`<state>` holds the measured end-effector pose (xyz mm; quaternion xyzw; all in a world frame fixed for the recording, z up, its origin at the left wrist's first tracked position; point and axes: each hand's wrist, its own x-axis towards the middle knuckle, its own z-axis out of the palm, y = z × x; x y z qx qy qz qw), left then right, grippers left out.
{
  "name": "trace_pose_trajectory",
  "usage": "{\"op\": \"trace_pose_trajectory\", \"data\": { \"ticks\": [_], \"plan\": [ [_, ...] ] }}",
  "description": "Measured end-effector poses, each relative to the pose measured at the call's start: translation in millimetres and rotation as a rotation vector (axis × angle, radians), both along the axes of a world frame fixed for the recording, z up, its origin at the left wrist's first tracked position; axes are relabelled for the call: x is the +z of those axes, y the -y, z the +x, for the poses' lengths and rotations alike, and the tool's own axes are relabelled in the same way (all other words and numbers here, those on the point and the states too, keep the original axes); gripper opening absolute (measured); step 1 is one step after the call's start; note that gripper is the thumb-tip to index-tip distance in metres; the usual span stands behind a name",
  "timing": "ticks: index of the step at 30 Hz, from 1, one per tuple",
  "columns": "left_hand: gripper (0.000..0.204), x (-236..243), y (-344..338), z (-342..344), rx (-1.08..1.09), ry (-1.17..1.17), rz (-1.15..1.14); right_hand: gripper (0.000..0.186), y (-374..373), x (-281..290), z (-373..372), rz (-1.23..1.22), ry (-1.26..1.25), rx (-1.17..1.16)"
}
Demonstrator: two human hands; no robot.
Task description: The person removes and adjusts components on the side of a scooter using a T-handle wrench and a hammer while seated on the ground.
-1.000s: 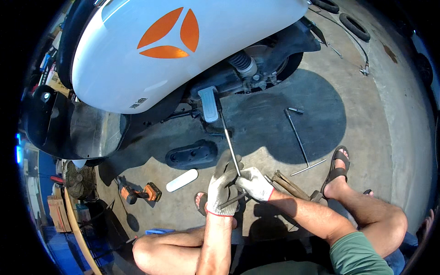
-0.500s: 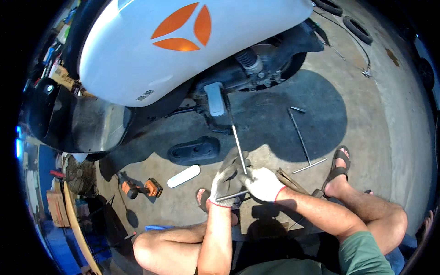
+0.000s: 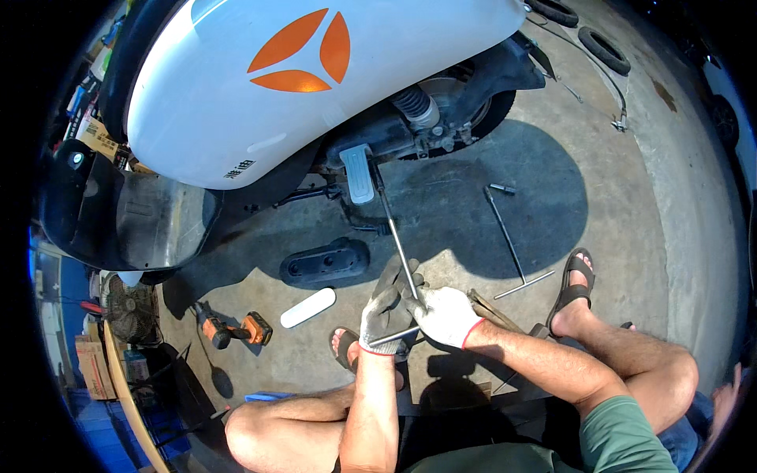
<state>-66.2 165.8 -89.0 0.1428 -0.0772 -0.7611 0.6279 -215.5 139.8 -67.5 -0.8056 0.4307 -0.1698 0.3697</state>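
Note:
Both my hands wear white gloves with grey palms and red cuffs. They are together on a long-shafted T-handle socket wrench (image 3: 396,229), whose far end reaches the underside of a white scooter (image 3: 221,110) beside a grey footrest (image 3: 359,175). My right hand (image 3: 445,315) is closed around the wrench near its crossbar. My left hand (image 3: 385,314) has its fingers curled about the shaft, and the crossbar lies across its wrist. Part of the left fingers is hidden behind the shaft. The socket's contact point is too dark to make out.
Another T-handle wrench (image 3: 506,236) lies on the floor at right, with a short socket (image 3: 502,189) by its tip. Left of my hands are a black cover (image 3: 325,262), a white oblong piece (image 3: 308,308) and an orange cordless drill (image 3: 229,326). A fan (image 3: 130,307) stands further left.
The whole scene has shifted slightly left in view. Both hands keep hold of the T-handle wrench, with little change in their grip.

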Motion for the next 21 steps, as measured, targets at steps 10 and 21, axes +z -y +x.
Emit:
{"op": "trace_pose_trajectory", "data": {
  "ticks": [10, 21],
  "plan": [
    [0.061, -22, 1, 0, -0.006, -0.046, -0.084, 0.027, -2, -8, 1, -0.037, -0.065, -0.032],
    [0.058, -35, -5, 1, 0.019, -0.029, 0.008, 0.027, 4, -1, -5, -0.048, -0.062, 0.013]
  ]
}}
